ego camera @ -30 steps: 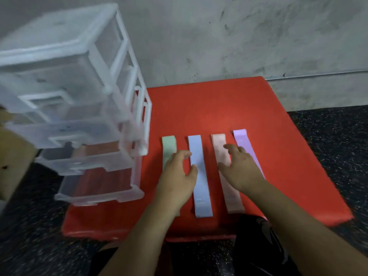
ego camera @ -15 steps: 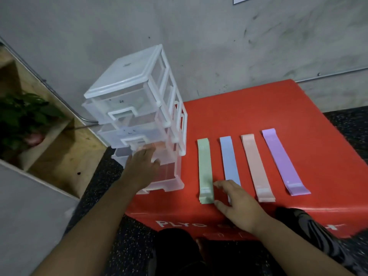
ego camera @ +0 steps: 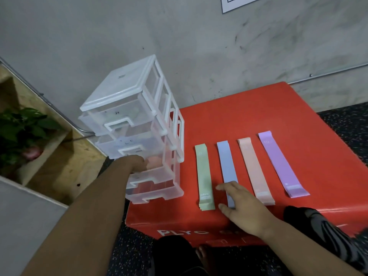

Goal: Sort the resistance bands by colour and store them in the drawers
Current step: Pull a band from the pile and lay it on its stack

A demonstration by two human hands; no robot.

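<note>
On our red box the clear drawer unit now has our left hand at its third drawer, a moment ago only neared. We cannot tell its fingers' grip. Green band, pink band and purple band lie unstored. Our right hand, fingers spread, has slid onto the blue band.

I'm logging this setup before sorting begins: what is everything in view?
red box: one, red, against grey wall
drawer unit: one, clear, white frame, box's left end
green band: one, green, leftmost on box
blue band: one, blue, second from left
pink band: one, pink, third
purple band: one, purple, rightmost
plant: one, green, far left
paper sheet: one, white, wall, top right
left hand: one, at a lower drawer, fingers hidden
right hand: one, fingers spread on blue band's near end
</note>
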